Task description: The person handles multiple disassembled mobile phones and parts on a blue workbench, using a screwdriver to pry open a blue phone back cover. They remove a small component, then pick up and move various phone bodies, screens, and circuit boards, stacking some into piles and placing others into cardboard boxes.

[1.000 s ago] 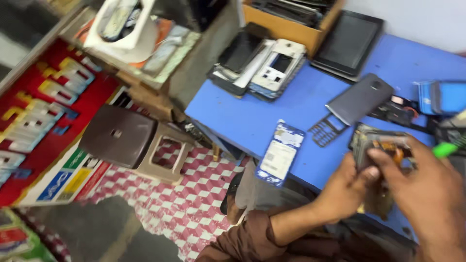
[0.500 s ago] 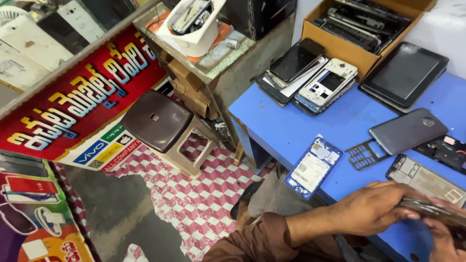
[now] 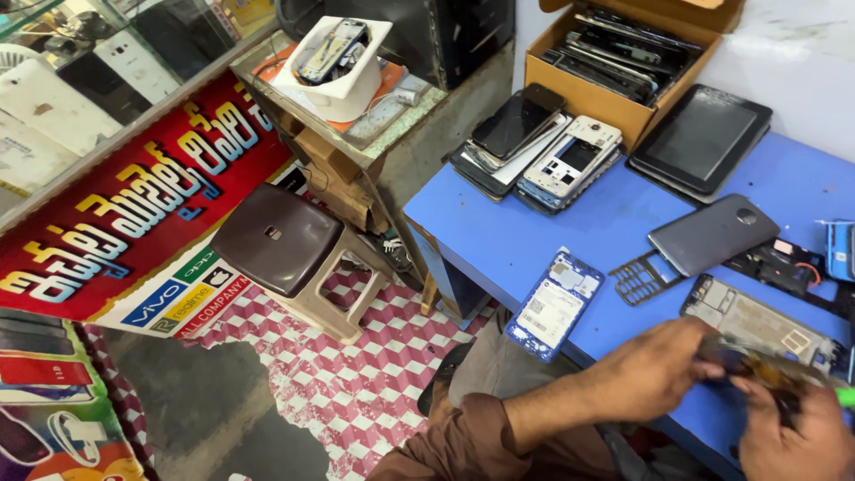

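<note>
My left hand (image 3: 655, 374) reaches in from the bottom and grips one end of a small opened phone part (image 3: 757, 361), held just above the front edge of the blue table (image 3: 499, 232). At the bottom right corner, my right hand (image 3: 793, 436) holds the other end of the part, together with a thin tool with a green tip (image 3: 843, 397). An open phone chassis (image 3: 757, 321) lies on the table just behind the hands. Left of them lies a blue phone with its back removed (image 3: 557, 307).
A grey phone back (image 3: 712, 236) and a keypad frame (image 3: 637, 278) lie mid-table. Behind are a stack of phones (image 3: 534, 147), a tablet (image 3: 704, 134) and a cardboard box of phones (image 3: 623, 53). A brown stool (image 3: 285, 249) stands on the checkered floor by a red banner (image 3: 134, 214).
The view has swung left and down, showing more of the floor and stool. Both hands have sunk towards the bottom right, and the held part has gone from upright to lying flat.
</note>
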